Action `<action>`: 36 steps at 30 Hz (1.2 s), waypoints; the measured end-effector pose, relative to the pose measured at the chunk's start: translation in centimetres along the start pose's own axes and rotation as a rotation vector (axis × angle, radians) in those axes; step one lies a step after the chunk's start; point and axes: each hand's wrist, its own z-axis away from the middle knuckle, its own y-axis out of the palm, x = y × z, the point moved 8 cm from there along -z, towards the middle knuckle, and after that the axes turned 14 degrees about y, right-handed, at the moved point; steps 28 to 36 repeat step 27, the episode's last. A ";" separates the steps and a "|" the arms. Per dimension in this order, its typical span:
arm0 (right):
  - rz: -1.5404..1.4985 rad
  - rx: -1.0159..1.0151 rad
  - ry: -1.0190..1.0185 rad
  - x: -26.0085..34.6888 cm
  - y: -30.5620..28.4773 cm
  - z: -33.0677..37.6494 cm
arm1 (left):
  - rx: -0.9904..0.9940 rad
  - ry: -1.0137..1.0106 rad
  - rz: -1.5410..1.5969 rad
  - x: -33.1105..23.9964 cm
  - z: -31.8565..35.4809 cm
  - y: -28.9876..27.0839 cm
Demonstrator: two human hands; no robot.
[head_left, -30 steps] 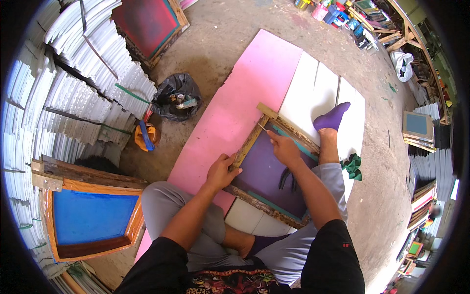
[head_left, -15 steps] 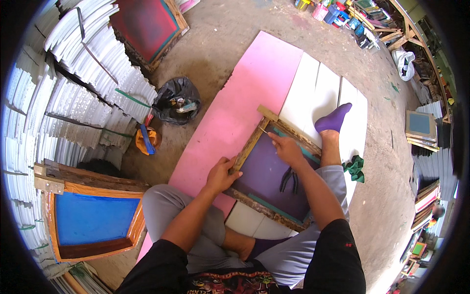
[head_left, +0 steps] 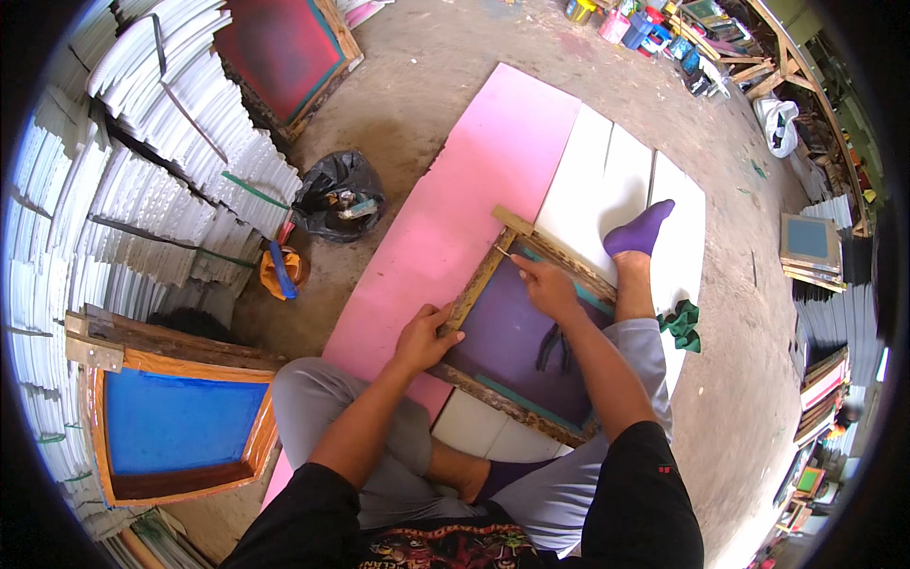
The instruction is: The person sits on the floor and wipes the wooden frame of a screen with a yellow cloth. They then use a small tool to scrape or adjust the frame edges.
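Observation:
A wooden screen-printing frame [head_left: 570, 262] with dark purple mesh [head_left: 498, 327] lies between my legs. My left hand [head_left: 427, 339] is closed around the frame's left rail, with the thumb over its inner edge. My right hand [head_left: 547, 286] is closed on a thin metal-shafted tool [head_left: 503, 252], its handle hidden in my fingers. The tool's tip meets the left rail near the far left corner. Black-handled pliers [head_left: 550, 349] rest on the mesh under my right forearm, which partly covers them.
Beneath the frame are pink [head_left: 417, 247] and white boards [head_left: 578, 175]. A black bag of rubbish [head_left: 339, 194] stands at the far left, near stacked white sheets [head_left: 171, 190]. A blue-meshed frame [head_left: 180, 417] is at my left. A green cloth [head_left: 681, 327] lies right of my leg.
The whole view has shifted slightly. Both hands keep their grips, and the tool's tip stays at the left rail near the far corner.

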 end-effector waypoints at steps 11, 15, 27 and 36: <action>-0.322 0.129 0.257 -0.6 -0.8 0.0 | 0.041 -0.053 0.018 -0.7 0.0 -0.1; -0.029 0.130 0.338 1.4 -2.1 0.2 | 0.039 -0.052 -0.015 0.0 0.1 -0.1; 0.397 0.220 0.279 6.0 -3.3 -0.9 | 0.045 -0.041 0.002 -0.3 0.0 0.0; 0.397 0.220 0.279 6.0 -3.3 -0.9 | 0.045 -0.041 0.002 -0.3 0.0 0.0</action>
